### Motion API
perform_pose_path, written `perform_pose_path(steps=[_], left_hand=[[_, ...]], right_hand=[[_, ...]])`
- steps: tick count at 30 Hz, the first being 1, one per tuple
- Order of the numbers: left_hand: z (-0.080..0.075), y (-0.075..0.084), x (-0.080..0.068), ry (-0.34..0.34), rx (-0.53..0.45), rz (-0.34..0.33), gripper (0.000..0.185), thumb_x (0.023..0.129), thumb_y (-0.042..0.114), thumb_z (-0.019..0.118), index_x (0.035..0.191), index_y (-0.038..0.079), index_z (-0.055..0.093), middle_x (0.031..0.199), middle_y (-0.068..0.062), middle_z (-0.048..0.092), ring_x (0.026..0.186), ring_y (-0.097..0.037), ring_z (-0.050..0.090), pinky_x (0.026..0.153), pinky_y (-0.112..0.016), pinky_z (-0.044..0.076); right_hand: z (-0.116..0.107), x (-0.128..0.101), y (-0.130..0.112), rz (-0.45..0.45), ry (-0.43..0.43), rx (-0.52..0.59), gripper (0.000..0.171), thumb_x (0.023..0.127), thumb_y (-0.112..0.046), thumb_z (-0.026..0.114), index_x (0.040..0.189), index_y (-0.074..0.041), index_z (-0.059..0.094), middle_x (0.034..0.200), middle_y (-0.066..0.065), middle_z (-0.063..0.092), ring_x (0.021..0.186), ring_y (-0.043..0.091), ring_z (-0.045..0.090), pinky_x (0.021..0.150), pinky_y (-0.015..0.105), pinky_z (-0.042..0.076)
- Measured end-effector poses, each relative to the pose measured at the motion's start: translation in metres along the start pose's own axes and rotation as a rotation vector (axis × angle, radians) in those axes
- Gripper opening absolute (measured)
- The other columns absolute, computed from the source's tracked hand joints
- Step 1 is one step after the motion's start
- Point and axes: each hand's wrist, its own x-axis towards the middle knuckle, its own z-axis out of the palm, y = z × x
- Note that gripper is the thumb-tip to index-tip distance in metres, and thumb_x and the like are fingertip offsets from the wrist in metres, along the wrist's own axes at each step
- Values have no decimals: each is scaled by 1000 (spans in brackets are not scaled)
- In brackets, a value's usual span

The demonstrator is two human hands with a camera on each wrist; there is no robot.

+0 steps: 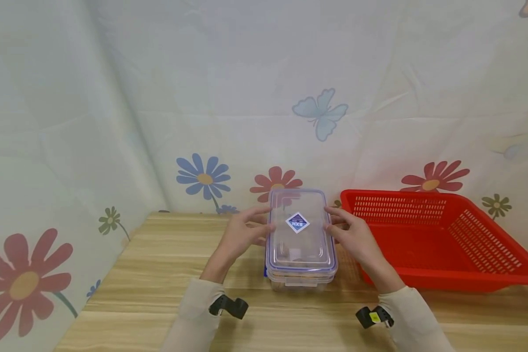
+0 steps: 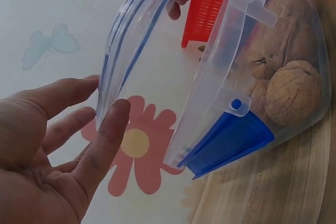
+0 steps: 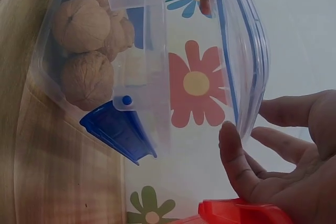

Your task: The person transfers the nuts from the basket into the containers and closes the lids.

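Note:
A clear plastic lid [image 1: 307,244] with a blue seal and a diamond-shaped label hovers over a clear food container [image 1: 300,285]. My left hand [image 1: 242,232] pinches the lid's left edge between thumb and fingers. On the opposite edge, my right hand [image 1: 354,235] grips it the same way. A gap shows between lid and container in both wrist views. Several walnuts [image 2: 295,88] lie inside the container, which stands on the wooden table. Its blue side latches, such as this latch [image 3: 121,132], hang outward and unfastened.
To the right of the container stands a red plastic basket [image 1: 440,278] with slotted walls, near my right forearm. Behind the wooden table [image 1: 158,274] hangs a white flowered cloth [image 1: 229,88]. Each wrist wears a black strap.

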Motion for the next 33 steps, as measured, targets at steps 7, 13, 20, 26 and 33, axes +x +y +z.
perform_pose_path(steps=[7,13,20,26,33], left_hand=[[0,-4,-1,-32,37,-39,54,95,10,81,146,9,64,118,-19,69,94,-31,74,74,-42,69],[0,-7,-1,-38,46,-61,54,94,9,83,144,7,64,116,-21,70,95,-31,74,72,-43,69],[1,-10,-1,-48,74,-83,55,93,7,83,144,5,63,114,-21,70,89,-30,75,70,-43,69],[2,-12,0,-47,110,-96,54,93,7,83,143,4,63,112,-21,69,86,-29,75,70,-42,69],[2,-14,1,-45,134,-124,53,93,7,83,142,3,63,111,-21,69,84,-28,75,70,-42,69]], right_hand=[[3,2,1,-27,-58,-103,54,106,-12,64,157,-3,50,139,31,61,115,44,67,92,53,64],[10,0,-1,-46,-87,-167,54,105,-6,63,156,3,47,141,32,59,116,46,66,90,54,64],[16,-3,-3,-76,-106,-218,54,103,0,63,154,9,46,150,34,51,123,50,62,96,60,59],[21,-2,-3,-52,-89,-247,52,103,0,63,152,9,47,150,33,52,126,50,61,99,61,56],[24,-2,-2,-41,-80,-250,52,103,1,63,152,9,48,149,33,53,125,50,62,99,61,56]])
